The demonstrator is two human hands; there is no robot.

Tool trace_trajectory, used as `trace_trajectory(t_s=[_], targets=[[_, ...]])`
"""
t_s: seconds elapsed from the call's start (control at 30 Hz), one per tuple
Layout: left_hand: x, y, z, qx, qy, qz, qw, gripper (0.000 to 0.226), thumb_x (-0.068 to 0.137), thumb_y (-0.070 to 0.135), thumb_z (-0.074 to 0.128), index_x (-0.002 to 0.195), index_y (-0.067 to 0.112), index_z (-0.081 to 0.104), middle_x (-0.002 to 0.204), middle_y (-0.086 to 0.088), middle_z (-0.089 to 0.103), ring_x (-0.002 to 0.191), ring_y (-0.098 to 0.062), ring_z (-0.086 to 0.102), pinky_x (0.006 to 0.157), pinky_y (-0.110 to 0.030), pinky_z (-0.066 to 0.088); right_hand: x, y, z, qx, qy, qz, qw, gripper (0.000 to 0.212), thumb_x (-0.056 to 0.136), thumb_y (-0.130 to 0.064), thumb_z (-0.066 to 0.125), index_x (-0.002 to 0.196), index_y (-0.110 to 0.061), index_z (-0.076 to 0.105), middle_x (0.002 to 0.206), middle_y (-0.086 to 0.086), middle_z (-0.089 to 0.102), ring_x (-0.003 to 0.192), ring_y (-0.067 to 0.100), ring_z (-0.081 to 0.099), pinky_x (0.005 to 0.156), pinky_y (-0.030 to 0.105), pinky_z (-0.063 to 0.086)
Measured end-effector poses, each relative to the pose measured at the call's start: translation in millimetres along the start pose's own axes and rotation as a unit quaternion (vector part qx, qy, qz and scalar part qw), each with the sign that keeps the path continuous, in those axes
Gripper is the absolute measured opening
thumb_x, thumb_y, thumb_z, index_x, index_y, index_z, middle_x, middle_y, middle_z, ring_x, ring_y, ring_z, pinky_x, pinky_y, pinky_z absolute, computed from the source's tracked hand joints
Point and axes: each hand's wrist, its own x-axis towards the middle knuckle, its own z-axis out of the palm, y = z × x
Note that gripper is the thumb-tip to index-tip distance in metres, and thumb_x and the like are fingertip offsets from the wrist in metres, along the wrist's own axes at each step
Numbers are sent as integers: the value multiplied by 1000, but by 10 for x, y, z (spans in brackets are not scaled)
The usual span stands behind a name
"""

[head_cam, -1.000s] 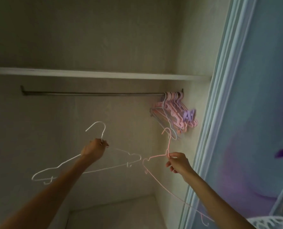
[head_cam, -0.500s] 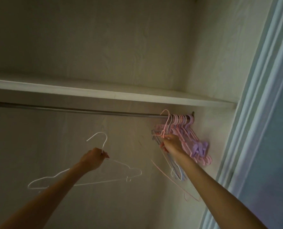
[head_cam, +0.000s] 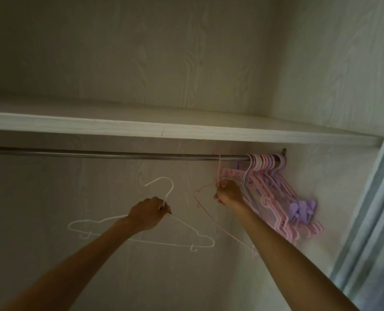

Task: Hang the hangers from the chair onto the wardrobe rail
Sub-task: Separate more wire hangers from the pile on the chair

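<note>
Fingers (head_cam: 225,191) of the right hand (head_cam: 229,194) are curled and pinch the neck of a pink hanger (head_cam: 211,218), just under its hook. That hook reaches straight up from the fingertips to the rail (head_cam: 119,154) and seems to sit over it, though the thin wire is faint there and I cannot be sure it bears weight yet. Holding at the neck likely keeps the hook upright and steerable, while the frame trails down and back along the forearm.

Left hand (head_cam: 149,213) fingers are closed round the neck of a white hanger (head_cam: 141,240), hook standing above the knuckles, well below the rail. It is probably kept low and aside so the two frames do not tangle, ready for its turn.

Just right of the right fingers hangs a bunch (head_cam: 278,198) of pink and purple hangers, packed against the rail's end by the side wall. Placing the pink one at the near edge of that bunch leaves the long bare stretch of rail, left of both hands, free. Above the fingers runs a shelf (head_cam: 186,129), so clearance over the rail looks tight.
</note>
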Motion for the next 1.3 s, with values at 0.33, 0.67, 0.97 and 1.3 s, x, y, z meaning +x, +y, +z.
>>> trace_trajectory(t_s=[0.33, 0.67, 0.97, 1.3], targets=[[266, -145, -26, -36, -5, 20, 999, 32, 99, 30, 38, 106, 22, 68, 91, 3, 57, 85, -11, 56, 65, -18, 40, -93, -329, -381, -263, 148, -291, 908, 70, 92, -32, 51, 147, -6, 16, 151, 16, 24, 138, 33, 26, 111, 41, 25], [404, -268, -2, -57, -24, 20, 998, 32, 99, 29, 39, 104, 19, 69, 82, 5, 55, 71, -5, 52, 57, -8, 35, 434, -195, -504, -401, 91, -365, 835, 62, 87, -37, 58, 141, -16, 34, 138, 7, 47, 130, 24, 41, 115, 41, 18], [500, -206, -5, -56, -42, 29, 997, 34, 100, 27, 38, 109, 15, 68, 83, 3, 57, 71, -6, 51, 55, -9, 35, 581, -13, -894, -475, 109, -334, 807, 65, 85, -38, 61, 140, -15, 35, 145, 6, 38, 137, 24, 29, 113, 40, 11], [472, -173, -13, -54, -78, 27, 995, 32, 99, 26, 40, 109, 13, 67, 85, 3, 57, 81, -10, 55, 59, -10, 36, 643, -43, -1025, -517, 84, -246, 815, 71, 81, -43, 63, 141, -20, 32, 148, 4, 31, 138, 23, 25, 114, 44, 15]])
